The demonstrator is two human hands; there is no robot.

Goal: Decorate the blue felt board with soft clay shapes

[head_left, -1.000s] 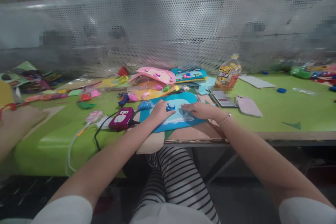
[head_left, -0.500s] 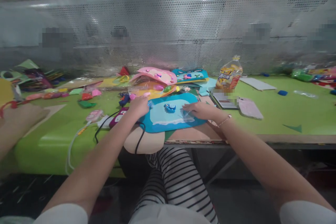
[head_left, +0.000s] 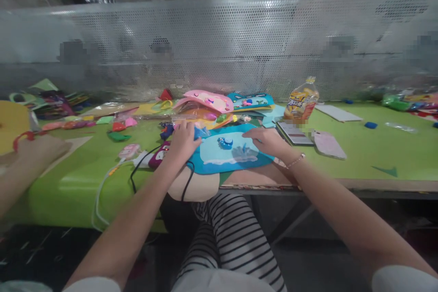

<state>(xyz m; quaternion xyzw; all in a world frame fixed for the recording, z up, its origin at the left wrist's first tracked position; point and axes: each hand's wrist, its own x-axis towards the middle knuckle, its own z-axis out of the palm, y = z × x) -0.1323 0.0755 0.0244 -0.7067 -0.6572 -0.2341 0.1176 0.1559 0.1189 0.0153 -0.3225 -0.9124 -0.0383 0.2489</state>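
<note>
The blue sheet (head_left: 212, 168) looks matt, the tabletop (head_left: 359, 159) glossy.

The left hand (head_left: 182, 142) has let go of the blue clay figure (head_left: 225, 143), leaving it in plain sight, and gone over to the blue packet (head_left: 201, 132). The right hand (head_left: 268, 140) has lifted a little, so a small blue piece (head_left: 244, 148) now shows beneath.

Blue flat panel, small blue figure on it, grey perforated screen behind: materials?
Flat blue panel: probably foam sheet or card, matte, even colour. Small blue rounded figure: likely modelling clay, soft sheen, moulded lumps. Tall grey perforated screen: apparently metal, dull shine, regular holes.
</note>
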